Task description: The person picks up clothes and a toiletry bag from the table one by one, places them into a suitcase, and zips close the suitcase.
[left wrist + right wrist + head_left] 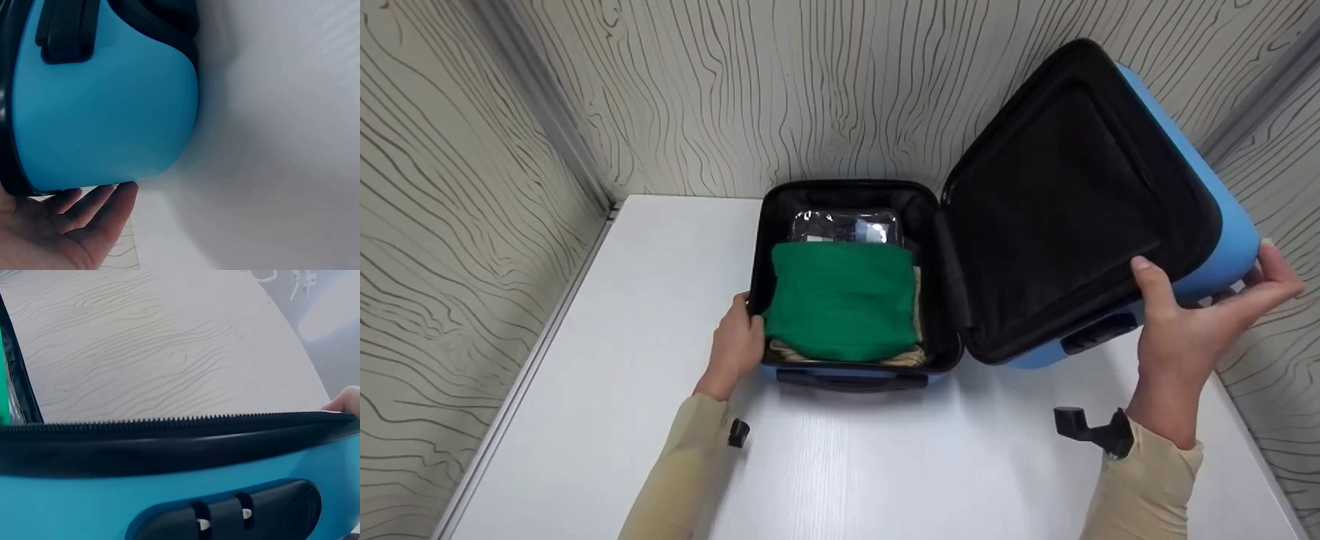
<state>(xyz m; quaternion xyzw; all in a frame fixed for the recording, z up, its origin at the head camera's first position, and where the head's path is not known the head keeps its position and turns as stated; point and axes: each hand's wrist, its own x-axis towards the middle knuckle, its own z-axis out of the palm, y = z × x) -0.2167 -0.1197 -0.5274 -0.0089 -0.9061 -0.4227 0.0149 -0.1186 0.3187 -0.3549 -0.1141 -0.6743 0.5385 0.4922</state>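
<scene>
A blue hard-shell suitcase (855, 375) with black trim lies unfolded on the white table. Its lid (1057, 202) leans up and out to the right, black lining showing. A folded green cloth (844, 300) lies in the base over tan fabric (911, 356), with a clear plastic pouch (877, 229) behind. My left hand (737, 341) holds the left side of the base, thumb at the rim; in the left wrist view its fingers (107, 211) lie along the blue wall. My right hand (1192, 322) grips the lid's near outer corner, thumb on the inner edge and fingers round the outside.
Behind the suitcase and on both sides stand panels (840, 90) with a wood-line pattern. The white table (840, 465) extends in front and to the left. A black lock (247, 512) sits on the lid's side, below the zipper teeth (169, 424).
</scene>
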